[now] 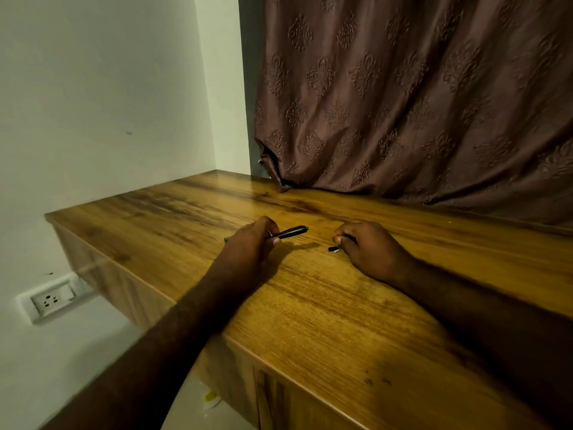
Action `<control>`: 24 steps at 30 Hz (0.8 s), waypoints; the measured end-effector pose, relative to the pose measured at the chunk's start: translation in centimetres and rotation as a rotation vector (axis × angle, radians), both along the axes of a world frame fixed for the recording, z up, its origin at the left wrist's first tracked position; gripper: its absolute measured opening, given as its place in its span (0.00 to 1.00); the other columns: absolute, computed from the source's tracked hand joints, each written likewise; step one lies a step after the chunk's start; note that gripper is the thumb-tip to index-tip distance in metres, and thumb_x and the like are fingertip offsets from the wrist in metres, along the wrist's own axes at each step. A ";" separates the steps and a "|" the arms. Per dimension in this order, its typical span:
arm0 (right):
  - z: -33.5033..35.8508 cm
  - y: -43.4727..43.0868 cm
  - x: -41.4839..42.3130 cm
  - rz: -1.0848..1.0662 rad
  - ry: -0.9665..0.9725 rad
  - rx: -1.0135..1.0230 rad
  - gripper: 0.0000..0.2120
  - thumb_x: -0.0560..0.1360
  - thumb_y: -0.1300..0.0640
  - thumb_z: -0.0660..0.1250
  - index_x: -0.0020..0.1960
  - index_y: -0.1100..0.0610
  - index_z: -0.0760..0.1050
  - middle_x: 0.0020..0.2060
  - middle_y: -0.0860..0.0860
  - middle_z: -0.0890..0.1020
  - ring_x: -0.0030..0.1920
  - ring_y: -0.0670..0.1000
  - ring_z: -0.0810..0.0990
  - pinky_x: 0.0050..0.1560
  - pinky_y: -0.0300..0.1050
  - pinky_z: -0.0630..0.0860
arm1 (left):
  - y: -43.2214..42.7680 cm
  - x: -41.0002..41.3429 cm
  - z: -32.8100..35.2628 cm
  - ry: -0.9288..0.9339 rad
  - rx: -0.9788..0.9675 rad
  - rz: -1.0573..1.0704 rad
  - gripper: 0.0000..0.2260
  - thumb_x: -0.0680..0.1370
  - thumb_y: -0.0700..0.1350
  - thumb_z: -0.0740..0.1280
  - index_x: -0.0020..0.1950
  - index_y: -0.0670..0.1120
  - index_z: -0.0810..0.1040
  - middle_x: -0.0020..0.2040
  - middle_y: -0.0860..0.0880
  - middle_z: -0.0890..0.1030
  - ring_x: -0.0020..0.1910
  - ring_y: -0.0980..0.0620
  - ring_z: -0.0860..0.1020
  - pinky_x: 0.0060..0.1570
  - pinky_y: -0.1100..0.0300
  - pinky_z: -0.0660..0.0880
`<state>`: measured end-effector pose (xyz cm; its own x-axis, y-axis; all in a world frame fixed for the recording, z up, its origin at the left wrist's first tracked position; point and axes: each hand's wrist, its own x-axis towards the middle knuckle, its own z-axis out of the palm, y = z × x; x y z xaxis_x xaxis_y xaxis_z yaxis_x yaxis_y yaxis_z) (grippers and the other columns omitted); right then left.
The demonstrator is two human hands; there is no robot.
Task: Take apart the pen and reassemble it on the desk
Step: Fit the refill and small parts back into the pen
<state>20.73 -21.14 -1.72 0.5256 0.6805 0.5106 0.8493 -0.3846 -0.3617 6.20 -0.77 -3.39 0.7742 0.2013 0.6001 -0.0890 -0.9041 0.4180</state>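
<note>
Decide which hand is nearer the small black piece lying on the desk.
Right. The right hand rests close beside the small black piece, just to its right; the left hand is farther away on its left, gripping the pen body.

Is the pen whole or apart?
Apart: a small black piece lies on the wooden desk, separate from black pen barrel in left hand.

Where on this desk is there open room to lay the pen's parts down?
Bare desk runs from the left hand and right hand back to the curtain, and between the forearms to the near edge. It is tight between the hands, where the pen juts out and a small black piece lies.
</note>
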 end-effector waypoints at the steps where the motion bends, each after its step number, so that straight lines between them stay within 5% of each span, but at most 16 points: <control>1: 0.1 -0.1 -0.2 -0.013 -0.021 0.039 0.09 0.78 0.60 0.63 0.53 0.59 0.81 0.50 0.54 0.83 0.51 0.52 0.79 0.50 0.41 0.72 | 0.0 0.0 0.0 -0.007 0.003 -0.003 0.06 0.78 0.51 0.64 0.53 0.52 0.72 0.43 0.53 0.79 0.39 0.59 0.75 0.34 0.60 0.70; 7: 0.1 0.3 -2.7 0.028 -0.041 0.251 0.12 0.77 0.61 0.63 0.60 0.56 0.78 0.49 0.45 0.78 0.46 0.39 0.74 0.45 0.24 0.65 | -0.3 -0.1 0.1 -0.037 0.029 -0.026 0.08 0.78 0.54 0.63 0.52 0.52 0.72 0.41 0.53 0.79 0.38 0.59 0.75 0.33 0.59 0.71; 13: -0.5 1.3 -4.2 0.090 0.099 0.325 0.17 0.77 0.60 0.63 0.65 0.53 0.74 0.51 0.44 0.77 0.43 0.37 0.74 0.41 0.26 0.68 | -0.2 -0.1 0.1 -0.035 0.018 -0.022 0.05 0.78 0.50 0.63 0.52 0.52 0.71 0.40 0.55 0.77 0.37 0.61 0.73 0.31 0.65 0.65; 17: -0.8 1.6 -4.5 0.182 0.109 0.229 0.22 0.77 0.59 0.63 0.71 0.50 0.69 0.53 0.45 0.75 0.43 0.44 0.75 0.43 0.40 0.75 | -0.3 -0.2 0.1 -0.036 -0.025 -0.038 0.04 0.77 0.53 0.61 0.51 0.57 0.68 0.39 0.56 0.78 0.37 0.60 0.76 0.32 0.64 0.70; 24: -1.1 1.6 -4.1 0.169 0.171 0.276 0.28 0.77 0.59 0.64 0.74 0.48 0.61 0.54 0.39 0.72 0.42 0.44 0.74 0.38 0.31 0.69 | -0.5 -0.3 0.3 -0.062 -0.052 -0.058 0.06 0.76 0.56 0.60 0.51 0.57 0.68 0.39 0.57 0.78 0.39 0.59 0.78 0.35 0.59 0.75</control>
